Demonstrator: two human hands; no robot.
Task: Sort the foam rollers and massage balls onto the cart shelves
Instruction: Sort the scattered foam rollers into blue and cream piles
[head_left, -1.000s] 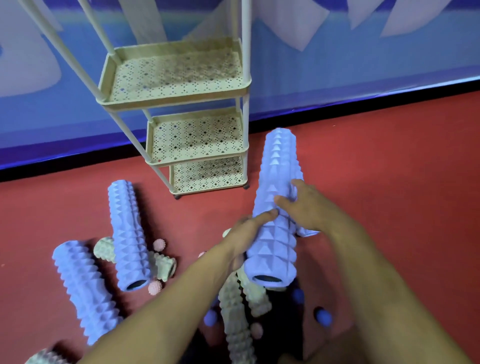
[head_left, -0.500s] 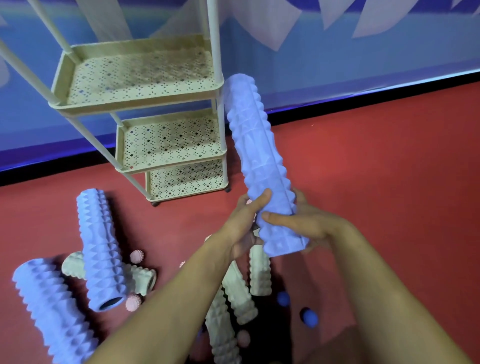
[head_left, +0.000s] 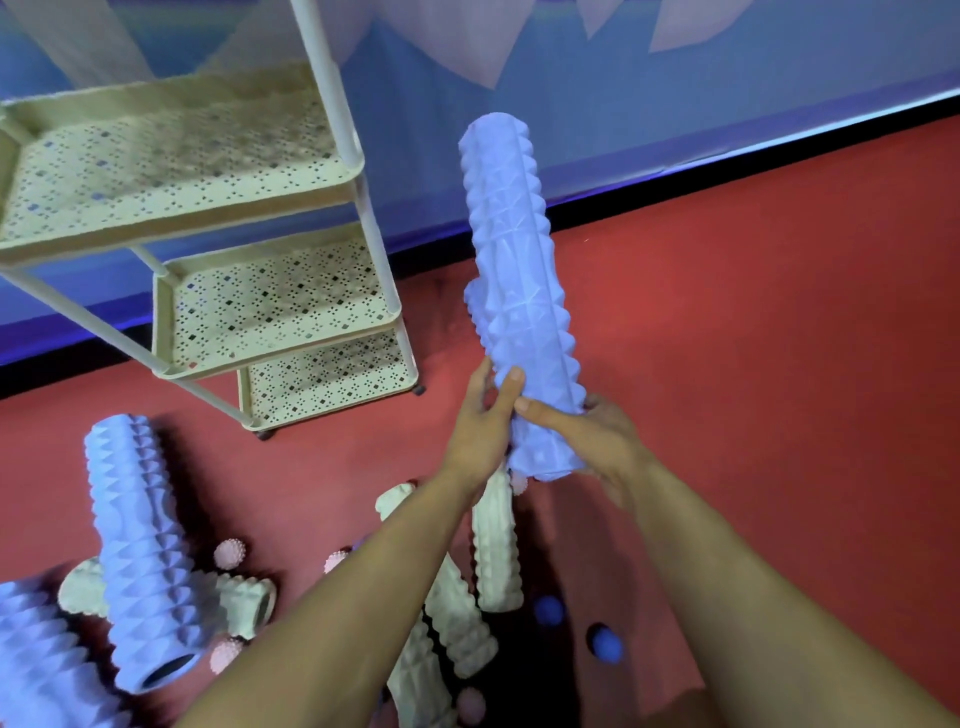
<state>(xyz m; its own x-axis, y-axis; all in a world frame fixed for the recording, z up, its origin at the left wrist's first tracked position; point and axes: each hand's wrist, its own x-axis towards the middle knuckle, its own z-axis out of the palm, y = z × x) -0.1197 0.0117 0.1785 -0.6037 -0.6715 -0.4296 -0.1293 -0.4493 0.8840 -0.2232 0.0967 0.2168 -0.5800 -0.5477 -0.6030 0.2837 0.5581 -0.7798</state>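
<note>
A long blue spiked foam roller (head_left: 514, 270) stands almost upright in the air, just right of the cream three-shelf cart (head_left: 358, 176). My left hand (head_left: 480, 431) and my right hand (head_left: 592, 441) both grip its lower end. A second blue roller (head_left: 140, 551) lies on the red floor at lower left, a third blue roller (head_left: 41, 670) at the bottom-left corner. Several cream rollers (head_left: 496, 551) lie under my arms. Pink spiky balls (head_left: 230, 553) and smooth blue balls (head_left: 605, 644) are scattered among them.
The cart's shelves (head_left: 280, 296) hold nothing that I can see. A blue wall pad with a black base strip (head_left: 727, 171) runs behind the cart. Bare red floor (head_left: 779, 364) stretches to the right.
The blue roller has been lifted off the floor and tipped upright, both hands sliding to its lower end. The view has shifted right, so the cart sits further left.
</note>
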